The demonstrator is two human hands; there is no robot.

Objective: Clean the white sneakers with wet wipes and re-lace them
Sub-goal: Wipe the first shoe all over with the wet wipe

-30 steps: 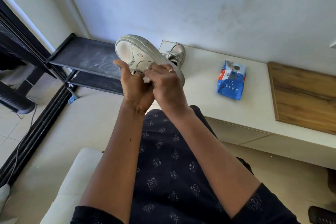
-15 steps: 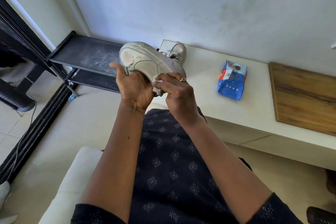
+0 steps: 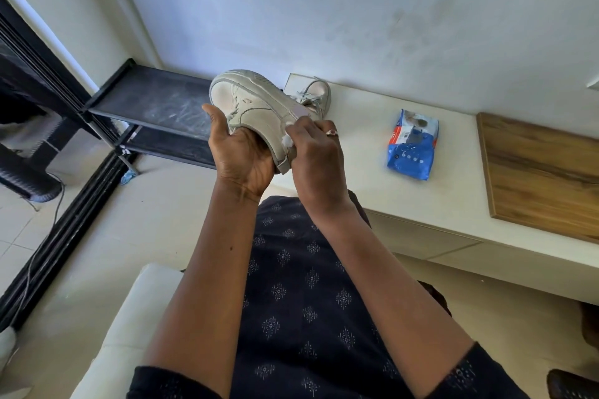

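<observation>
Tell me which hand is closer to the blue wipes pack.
Right. The right hand, pinching a wipe against the sneaker, is left of the wipes pack; the left hand grips the sneaker farther left.

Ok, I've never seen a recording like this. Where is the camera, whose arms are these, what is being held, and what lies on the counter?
There is no robot here. The arms belong to a person, and every picture comes from one wide-angle camera worn on their head. It looks forward and down, so you see roughly what they see.

The left hand grips a white sneaker from below, with the shoe tilted on its side. The right hand pinches a white wipe against the sneaker's side, near the heel end.

Behind the hands is a white counter. On it lie the second sneaker, partly hidden by the held one, and a blue wipes pack. A wooden board lies further right. A black rack stands to the left.
</observation>
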